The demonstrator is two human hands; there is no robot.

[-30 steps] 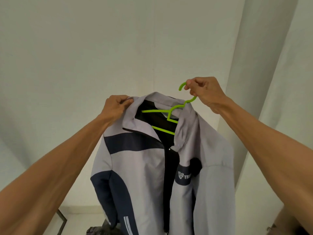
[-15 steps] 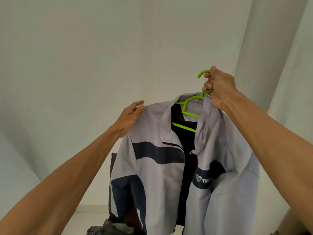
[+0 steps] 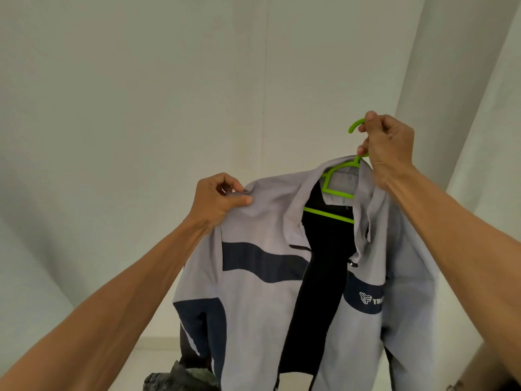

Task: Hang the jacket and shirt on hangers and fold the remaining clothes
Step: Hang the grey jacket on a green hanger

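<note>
A grey jacket point(image 3: 259, 311) with navy panels and a black lining hangs unzipped on a lime green hanger point(image 3: 337, 183), held up in front of me. My right hand point(image 3: 387, 145) grips the hanger's neck just below its hook, at the upper right. My left hand point(image 3: 218, 200) pinches the jacket's left shoulder fabric between thumb and fingers. The hanger's arms are partly hidden inside the collar.
A plain white wall fills the background, with a white column point(image 3: 439, 80) at the right. A heap of dark clothes point(image 3: 180, 380) shows at the bottom edge, under the jacket.
The jacket and hanger have shifted right and slightly up in view. My left hand let go of the collar, opened, and now pinches the shoulder fabric.
</note>
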